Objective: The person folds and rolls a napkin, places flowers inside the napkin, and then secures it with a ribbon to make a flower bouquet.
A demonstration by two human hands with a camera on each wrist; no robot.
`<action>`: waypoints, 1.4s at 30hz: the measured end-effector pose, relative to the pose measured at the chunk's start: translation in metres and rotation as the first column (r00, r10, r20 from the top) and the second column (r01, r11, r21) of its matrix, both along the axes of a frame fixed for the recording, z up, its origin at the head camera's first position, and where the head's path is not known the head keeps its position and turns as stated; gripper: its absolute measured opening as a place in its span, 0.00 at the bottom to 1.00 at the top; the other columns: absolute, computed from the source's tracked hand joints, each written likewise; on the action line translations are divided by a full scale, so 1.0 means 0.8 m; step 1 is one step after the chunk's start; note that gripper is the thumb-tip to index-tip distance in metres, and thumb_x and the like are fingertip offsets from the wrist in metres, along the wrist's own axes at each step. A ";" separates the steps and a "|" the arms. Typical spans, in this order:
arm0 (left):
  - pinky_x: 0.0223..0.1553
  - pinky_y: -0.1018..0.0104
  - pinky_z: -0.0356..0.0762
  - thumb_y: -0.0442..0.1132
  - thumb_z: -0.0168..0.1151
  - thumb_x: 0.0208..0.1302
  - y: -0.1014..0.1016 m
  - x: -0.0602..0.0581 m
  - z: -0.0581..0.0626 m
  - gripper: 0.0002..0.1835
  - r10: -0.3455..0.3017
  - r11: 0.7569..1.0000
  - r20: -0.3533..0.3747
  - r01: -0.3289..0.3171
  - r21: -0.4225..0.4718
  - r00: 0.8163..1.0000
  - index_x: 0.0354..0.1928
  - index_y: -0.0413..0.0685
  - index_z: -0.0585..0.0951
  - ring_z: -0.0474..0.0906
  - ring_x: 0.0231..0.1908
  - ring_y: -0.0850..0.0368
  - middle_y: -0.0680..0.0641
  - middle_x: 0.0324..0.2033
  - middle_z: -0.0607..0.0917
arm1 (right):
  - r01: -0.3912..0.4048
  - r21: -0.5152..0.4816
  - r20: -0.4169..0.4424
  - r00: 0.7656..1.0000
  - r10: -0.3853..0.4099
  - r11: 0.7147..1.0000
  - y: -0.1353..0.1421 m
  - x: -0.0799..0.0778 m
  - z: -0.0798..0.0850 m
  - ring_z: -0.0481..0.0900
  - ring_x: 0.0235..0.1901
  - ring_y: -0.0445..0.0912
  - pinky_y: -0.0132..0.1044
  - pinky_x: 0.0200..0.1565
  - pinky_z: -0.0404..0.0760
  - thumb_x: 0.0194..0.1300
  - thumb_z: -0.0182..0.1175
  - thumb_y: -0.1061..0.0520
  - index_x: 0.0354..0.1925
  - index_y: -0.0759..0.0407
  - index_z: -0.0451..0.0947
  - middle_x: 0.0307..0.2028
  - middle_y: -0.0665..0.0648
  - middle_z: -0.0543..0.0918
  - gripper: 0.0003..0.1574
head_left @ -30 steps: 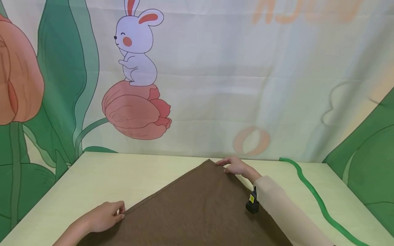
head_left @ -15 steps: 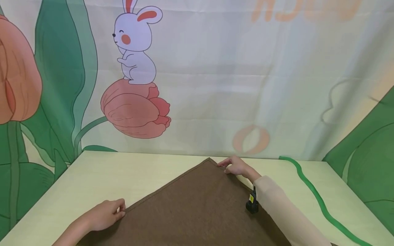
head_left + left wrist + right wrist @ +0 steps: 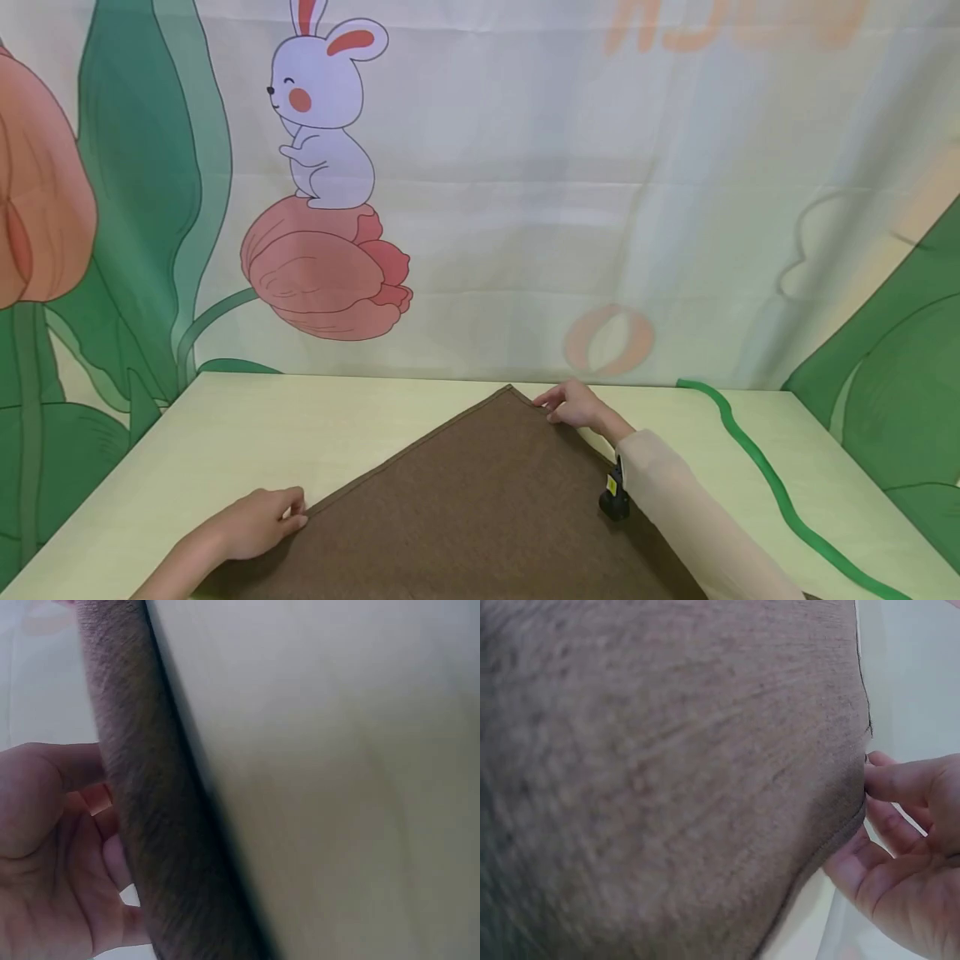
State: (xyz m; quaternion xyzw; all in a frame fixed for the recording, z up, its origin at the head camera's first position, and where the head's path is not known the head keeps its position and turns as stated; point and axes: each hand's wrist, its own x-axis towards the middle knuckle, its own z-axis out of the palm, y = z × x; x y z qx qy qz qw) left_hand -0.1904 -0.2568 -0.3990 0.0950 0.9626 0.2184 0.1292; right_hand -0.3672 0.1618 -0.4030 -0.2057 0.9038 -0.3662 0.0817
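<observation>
A brown cloth with a stitched hem spreads over the pale table in the head view, one corner pointing toward the back edge. My left hand pinches its left hem at the lower left. Beside the far corner, my right hand pinches the right-hand hem between thumb and fingers. In the left wrist view the cloth hides the fingertips of my left hand. The right wrist view has my right hand at the hem, with the cloth filling most of the picture.
A green strip winds along the right side of the pale table. Behind the table hangs a printed backdrop with a rabbit and tulips. A small black camera is strapped at my right wrist, below the beige sleeve.
The head view has shifted slightly. My right fingertips sit marginally farther from the cloth's corner along the hem. My left hand keeps its hold at about the same spot.
</observation>
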 end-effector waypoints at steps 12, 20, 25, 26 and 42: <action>0.26 0.63 0.63 0.39 0.59 0.60 -0.018 0.010 0.004 0.07 -0.002 0.999 0.096 -0.001 0.037 0.995 0.30 0.44 0.73 0.66 0.24 0.56 0.50 0.20 0.72 | -0.074 -0.109 0.288 0.952 0.103 0.991 0.052 0.029 0.012 0.57 0.15 0.39 0.32 0.19 0.60 0.58 0.56 0.68 0.54 0.69 0.71 0.27 0.54 0.73 0.23; 0.28 0.62 0.65 0.42 0.60 0.59 -0.035 0.015 0.002 0.09 0.020 0.999 0.153 -0.027 0.046 0.988 0.30 0.44 0.73 0.67 0.25 0.55 0.50 0.23 0.74 | -0.109 -0.112 0.313 0.940 0.139 0.988 0.091 0.057 0.012 0.60 0.18 0.40 0.32 0.20 0.62 0.58 0.57 0.66 0.53 0.67 0.72 0.24 0.52 0.73 0.22; 0.28 0.63 0.65 0.42 0.59 0.59 -0.048 0.020 0.001 0.09 -0.005 0.997 0.168 -0.008 0.080 0.986 0.31 0.43 0.74 0.67 0.26 0.55 0.50 0.25 0.75 | -0.133 -0.095 0.310 0.938 0.156 0.987 0.115 0.081 0.011 0.65 0.20 0.41 0.31 0.20 0.65 0.57 0.59 0.65 0.52 0.66 0.73 0.27 0.53 0.75 0.22; 0.27 0.64 0.65 0.42 0.59 0.60 -0.051 0.021 0.001 0.09 -0.022 0.996 0.164 0.007 0.091 0.986 0.31 0.43 0.73 0.67 0.25 0.56 0.51 0.25 0.75 | -0.134 -0.096 0.313 0.937 0.158 0.986 0.120 0.086 0.011 0.65 0.20 0.41 0.31 0.20 0.65 0.57 0.59 0.65 0.52 0.65 0.74 0.26 0.53 0.75 0.22; 0.25 0.66 0.63 0.38 0.60 0.58 -0.079 0.030 0.000 0.07 -0.078 0.982 0.225 0.036 0.185 0.971 0.32 0.42 0.73 0.66 0.23 0.58 0.50 0.21 0.73 | -0.253 -0.255 0.331 0.884 0.330 0.933 0.217 0.164 0.012 0.65 0.19 0.33 0.27 0.21 0.65 0.59 0.56 0.66 0.53 0.74 0.69 0.32 0.55 0.77 0.22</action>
